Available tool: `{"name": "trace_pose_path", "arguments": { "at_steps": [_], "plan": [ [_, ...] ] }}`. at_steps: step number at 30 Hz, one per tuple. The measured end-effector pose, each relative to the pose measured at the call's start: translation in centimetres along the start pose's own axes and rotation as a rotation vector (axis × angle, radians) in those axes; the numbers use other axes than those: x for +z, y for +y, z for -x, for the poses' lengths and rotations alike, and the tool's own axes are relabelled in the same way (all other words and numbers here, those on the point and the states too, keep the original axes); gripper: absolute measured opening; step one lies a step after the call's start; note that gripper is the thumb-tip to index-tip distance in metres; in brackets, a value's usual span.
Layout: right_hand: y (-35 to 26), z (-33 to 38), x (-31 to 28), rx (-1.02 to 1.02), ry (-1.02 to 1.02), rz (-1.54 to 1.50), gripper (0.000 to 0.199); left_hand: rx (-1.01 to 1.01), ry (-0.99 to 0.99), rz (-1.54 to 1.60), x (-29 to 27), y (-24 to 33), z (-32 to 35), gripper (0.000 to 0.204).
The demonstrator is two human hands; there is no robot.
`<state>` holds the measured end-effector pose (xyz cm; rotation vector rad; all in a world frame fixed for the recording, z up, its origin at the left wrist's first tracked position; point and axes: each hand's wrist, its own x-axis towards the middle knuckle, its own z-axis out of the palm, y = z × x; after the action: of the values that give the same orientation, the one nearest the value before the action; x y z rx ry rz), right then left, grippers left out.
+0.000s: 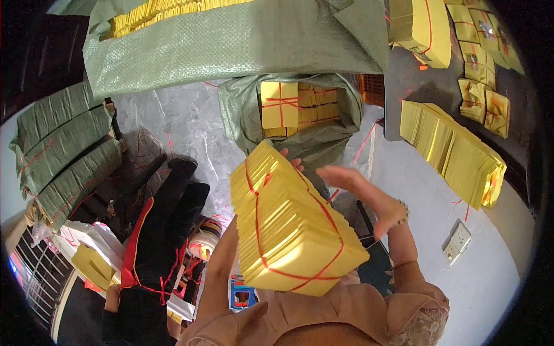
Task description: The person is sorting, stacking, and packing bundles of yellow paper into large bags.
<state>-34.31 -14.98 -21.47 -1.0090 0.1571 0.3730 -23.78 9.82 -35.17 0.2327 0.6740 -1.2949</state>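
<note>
A thick bundle of yellow paper (294, 225), tied with red string lengthwise and across, is held tilted in front of my chest. My left hand (297, 163) supports it from beneath; only some fingertips show past its far edge, and the rest is hidden behind the paper. To the right of the bundle, my right hand (363, 193) is raised with fingers stretched out and thumb apart, holding nothing. A beaded bracelet (404, 212) circles that wrist. Beyond the bundle, a green woven sack (234, 109) gapes, with similar red-tied yellow bundles (280, 105) inside.
A large green sack (231, 55) filled with yellow paper spans the far side. More yellow stacks (450, 153) lie at right, near a wall socket (457, 242). Green wrapped packs (69, 144) are piled at left, above black clothing with a red band (135, 248).
</note>
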Motion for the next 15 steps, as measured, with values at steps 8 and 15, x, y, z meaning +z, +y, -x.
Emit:
{"name": "trace_pose_path", "arguments": {
  "at_steps": [8,15],
  "plan": [
    [5.7,1.3,-3.1,0.268,0.108,-0.237,0.111,0.064,0.338,-0.371,-11.9,8.6,-6.1,0.054],
    [11.1,1.3,-7.0,0.101,0.37,-0.491,0.097,-0.014,0.487,-0.597,-7.2,10.6,-17.1,0.066]
  ]
}}
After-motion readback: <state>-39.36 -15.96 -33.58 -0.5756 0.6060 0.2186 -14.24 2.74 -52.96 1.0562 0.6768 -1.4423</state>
